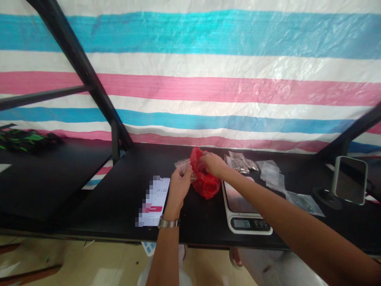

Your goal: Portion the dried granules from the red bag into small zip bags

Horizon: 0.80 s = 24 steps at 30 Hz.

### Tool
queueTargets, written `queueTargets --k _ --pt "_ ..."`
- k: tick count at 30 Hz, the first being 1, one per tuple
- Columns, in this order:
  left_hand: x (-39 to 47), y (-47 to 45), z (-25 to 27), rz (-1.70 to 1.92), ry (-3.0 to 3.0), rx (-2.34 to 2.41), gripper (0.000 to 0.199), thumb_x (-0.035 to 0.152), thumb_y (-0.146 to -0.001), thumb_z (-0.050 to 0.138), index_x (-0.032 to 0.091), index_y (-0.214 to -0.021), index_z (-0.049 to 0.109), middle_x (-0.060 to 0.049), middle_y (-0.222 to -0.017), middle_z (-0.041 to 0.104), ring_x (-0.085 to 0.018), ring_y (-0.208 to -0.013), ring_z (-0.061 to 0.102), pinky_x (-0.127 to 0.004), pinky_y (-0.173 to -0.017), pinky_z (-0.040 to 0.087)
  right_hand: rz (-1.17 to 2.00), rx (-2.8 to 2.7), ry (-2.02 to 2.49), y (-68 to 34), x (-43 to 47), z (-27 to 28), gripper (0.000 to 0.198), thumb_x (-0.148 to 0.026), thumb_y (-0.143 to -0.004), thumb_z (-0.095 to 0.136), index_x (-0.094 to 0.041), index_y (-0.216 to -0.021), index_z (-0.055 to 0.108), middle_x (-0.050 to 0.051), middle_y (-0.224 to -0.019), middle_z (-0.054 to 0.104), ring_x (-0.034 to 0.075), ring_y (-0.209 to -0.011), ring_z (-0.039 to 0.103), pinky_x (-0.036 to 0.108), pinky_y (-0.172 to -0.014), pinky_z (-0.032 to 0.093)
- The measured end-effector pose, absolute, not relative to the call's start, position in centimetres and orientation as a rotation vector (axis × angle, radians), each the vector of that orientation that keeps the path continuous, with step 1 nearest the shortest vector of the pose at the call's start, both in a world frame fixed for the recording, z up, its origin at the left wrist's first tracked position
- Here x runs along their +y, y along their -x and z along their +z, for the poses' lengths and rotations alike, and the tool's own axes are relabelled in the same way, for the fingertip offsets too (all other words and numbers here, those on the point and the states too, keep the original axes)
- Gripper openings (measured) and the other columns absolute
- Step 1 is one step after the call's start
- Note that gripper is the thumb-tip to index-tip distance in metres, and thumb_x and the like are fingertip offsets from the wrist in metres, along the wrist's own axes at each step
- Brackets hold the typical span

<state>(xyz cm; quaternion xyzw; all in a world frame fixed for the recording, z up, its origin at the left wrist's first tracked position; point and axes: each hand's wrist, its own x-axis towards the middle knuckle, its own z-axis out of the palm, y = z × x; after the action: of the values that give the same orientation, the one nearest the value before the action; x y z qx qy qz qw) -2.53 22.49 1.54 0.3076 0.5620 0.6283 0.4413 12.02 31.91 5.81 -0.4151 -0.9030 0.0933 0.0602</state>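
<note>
My left hand (182, 183) is closed on a small clear plastic bag (183, 163), holding it against the left side of a red plastic bag (207, 186). The red bag stands crumpled on the black table, its mouth upward. My right hand (213, 163) reaches over from the right into the mouth of the red bag. Its fingertips are hidden by the red plastic, so what they hold does not show. Beneath my right forearm is a white kitchen scale (233, 227) with a metal plate, partly covered by the arm.
Filled clear bags (239, 163) lie behind the scale. Flat clear bags (272, 174) lie to their right, near a phone on a stand (351, 180). Another phone (156, 200) lies left of my left hand. Black frame bars (86, 75) slope before a striped sheet (208, 65).
</note>
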Motion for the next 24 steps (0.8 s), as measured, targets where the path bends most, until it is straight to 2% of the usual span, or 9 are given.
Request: queueTargets --k 2,5,7,10,12,15,18,24 --pt "22.6 2.4 1.7 1.588 -0.663 1.311 0.03 0.041 -0.083 0.082 0.015 -0.095 0.075 -0.003 -0.081 0.076 -0.017 -0.073 0.07 -0.029 -0.075 0.056 0.367 -2.733 1.237 -11.9 32.2 5.6 0.027 0.0 -0.083 0.068 -0.015 -0.1 0.085 0.014 -0.11 0.083 0.028 -0.108 0.077 0.03 -0.094 0.056" --pt "22.4 2.5 2.0 1.628 -0.505 1.218 0.015 0.031 -0.091 0.075 0.016 -0.094 0.073 -0.001 -0.078 0.074 -0.012 -0.067 0.069 -0.023 -0.07 0.056 0.488 -2.702 1.225 -11.9 32.3 5.2 0.018 -0.008 -0.085 0.076 -0.017 -0.097 0.086 0.007 -0.095 0.084 0.024 -0.095 0.079 0.026 -0.085 0.056" --pt "22.3 2.8 2.2 1.64 -0.412 1.183 0.008 0.023 -0.096 0.068 0.016 -0.093 0.071 -0.001 -0.076 0.073 -0.011 -0.065 0.068 -0.022 -0.067 0.056 0.547 -2.674 1.22 -12.1 32.1 5.1 0.017 -0.012 -0.086 0.078 -0.018 -0.1 0.086 0.004 -0.093 0.085 0.021 -0.089 0.079 0.024 -0.081 0.056" --pt "22.0 3.4 2.5 1.642 -0.311 1.147 0.014 0.016 -0.101 0.059 0.015 -0.091 0.068 -0.002 -0.079 0.073 -0.012 -0.066 0.071 -0.025 -0.066 0.06 0.584 -2.651 1.225 -12.8 31.8 5.0 0.02 -0.014 -0.09 0.077 -0.02 -0.107 0.085 0.001 -0.095 0.085 0.019 -0.088 0.079 0.023 -0.081 0.057" --pt "21.8 3.7 2.6 1.645 -0.278 1.126 0.017 0.013 -0.103 0.056 0.015 -0.091 0.068 -0.003 -0.081 0.073 -0.013 -0.069 0.073 -0.028 -0.069 0.063 0.547 -2.643 1.257 -13.4 31.6 5.1 0.024 -0.016 -0.092 0.075 -0.02 -0.114 0.084 0.003 -0.102 0.085 0.02 -0.093 0.079 0.024 -0.084 0.057" --pt "21.6 3.7 2.7 1.652 -0.259 1.108 0.02 0.012 -0.104 0.054 0.014 -0.09 0.068 -0.002 -0.08 0.072 -0.012 -0.069 0.072 -0.027 -0.071 0.064 0.404 -2.635 1.332 -14.0 31.3 5.5 0.032 -0.014 -0.092 0.073 -0.018 -0.123 0.081 0.012 -0.12 0.082 0.028 -0.11 0.077 0.032 -0.095 0.056" --pt "21.7 3.4 2.6 1.632 -0.267 1.096 0.021 0.011 -0.105 0.055 0.012 -0.092 0.071 -0.003 -0.078 0.072 -0.011 -0.065 0.071 -0.023 -0.067 0.062 0.288 -2.673 1.351 -13.9 30.7 5.9 0.034 -0.006 -0.09 0.066 -0.015 -0.12 0.081 0.019 -0.134 0.076 0.034 -0.126 0.07 0.039 -0.106 0.052" --pt "22.0 3.0 2.5 1.563 -0.267 1.048 0.021 0.01 -0.105 0.054 0.01 -0.094 0.072 -0.005 -0.077 0.074 -0.011 -0.062 0.07 -0.021 -0.059 0.058 0.322 -2.732 1.317 -12.3 30.5 5.7 0.028 0.001 -0.084 0.064 -0.008 -0.103 0.082 0.025 -0.123 0.078 0.037 -0.122 0.073 0.04 -0.105 0.052"
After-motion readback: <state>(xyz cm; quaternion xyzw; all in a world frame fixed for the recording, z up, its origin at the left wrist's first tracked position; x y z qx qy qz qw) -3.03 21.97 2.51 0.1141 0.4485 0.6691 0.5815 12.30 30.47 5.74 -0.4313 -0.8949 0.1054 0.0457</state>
